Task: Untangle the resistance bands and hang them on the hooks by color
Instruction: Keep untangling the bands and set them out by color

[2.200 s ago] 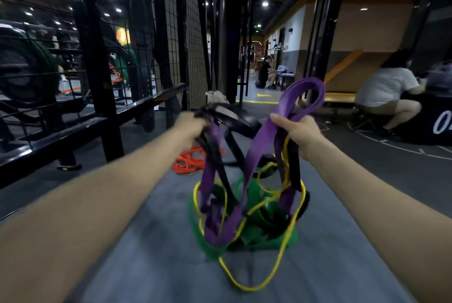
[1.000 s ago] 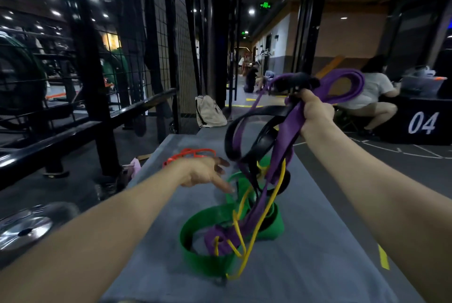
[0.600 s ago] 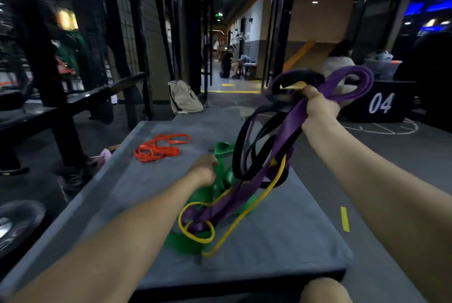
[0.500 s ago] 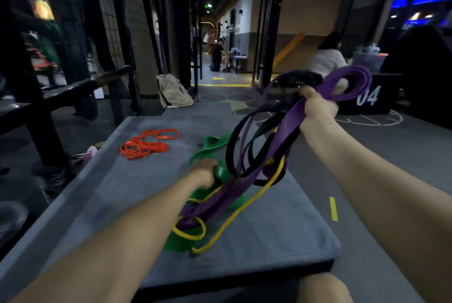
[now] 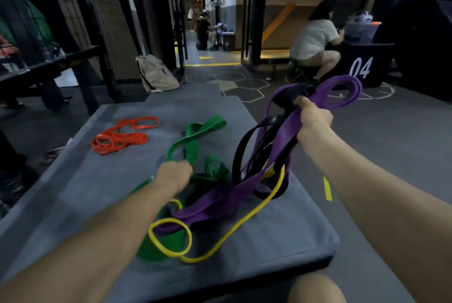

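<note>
Blocking green band (image 5: 193, 146): purple tangle (image 5: 220, 202) (yellow too)

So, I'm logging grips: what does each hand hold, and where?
Right hand grips purple band and black bands near their raised ends; left hand grips green band mid-length.

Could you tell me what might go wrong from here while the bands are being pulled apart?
The right hand lifts purple band and black band together, so pulling may tighten the knot. The yellow band loops through the pile and could snag. The left hand tugging the green band might drag everything off the mat.
</note>
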Demonstrator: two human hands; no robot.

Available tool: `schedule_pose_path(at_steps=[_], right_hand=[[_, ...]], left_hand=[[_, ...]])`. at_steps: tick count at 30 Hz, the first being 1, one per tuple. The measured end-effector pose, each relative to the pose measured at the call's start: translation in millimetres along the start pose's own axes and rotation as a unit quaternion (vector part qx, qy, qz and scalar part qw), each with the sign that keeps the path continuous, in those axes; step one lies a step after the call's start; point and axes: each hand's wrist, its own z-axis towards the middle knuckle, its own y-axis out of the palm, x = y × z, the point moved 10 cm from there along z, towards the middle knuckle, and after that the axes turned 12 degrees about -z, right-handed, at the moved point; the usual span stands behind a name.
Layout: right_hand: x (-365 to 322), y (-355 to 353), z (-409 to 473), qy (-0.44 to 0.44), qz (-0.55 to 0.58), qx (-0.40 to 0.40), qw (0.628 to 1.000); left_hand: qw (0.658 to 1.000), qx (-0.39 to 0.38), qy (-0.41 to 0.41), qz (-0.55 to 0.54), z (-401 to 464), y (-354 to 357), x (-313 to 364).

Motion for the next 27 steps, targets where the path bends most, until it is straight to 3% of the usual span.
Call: schedule_pose_path(at_steps=[3,7,9,10,12,14,17,21,25,27], right_hand=[[3,26,3,-0.016,-0.025,-0.021,0.999],[-2,70,2,-0.072,-0.084,-0.064,0.992],[12,87,5,-0.063,-0.129,-0.081,0.986],[25,93,8,-0.053,-0.168,-0.086,0.981],[52,100,11,-0.043,-0.269,-0.094,0.957],[77,101,12,-0.039,-0.373,-0.105,0.921],[108,107,5,-0.036,-0.502,-0.157,0.850],[111,118,4,-0.093,-0.607,-0.162,0.773],[77,120,-19,-0.209,-0.644,-0.067,0.733],[59,135,-54,-0.346,-0.670,-0.037,0.656]], left_hand=[[0.992,0.116,-0.053,-0.023,20,-71,-54],[0.928,0.236,-0.140,-0.251,33,-143,-120],[0.914,0.217,-0.141,-0.313,36,-137,-128],[0.938,0.177,-0.128,-0.267,39,-126,-121],[0.985,0.091,-0.132,-0.070,35,-94,-110],[0.991,0.058,-0.116,-0.015,22,-69,-93],[0.993,0.041,-0.011,-0.110,16,-41,-54],[0.969,-0.123,0.012,-0.213,-7,10,-34],[0.957,-0.074,-0.006,-0.280,-21,5,-48],[0.943,-0.033,-0.032,-0.331,-29,-4,-59]])
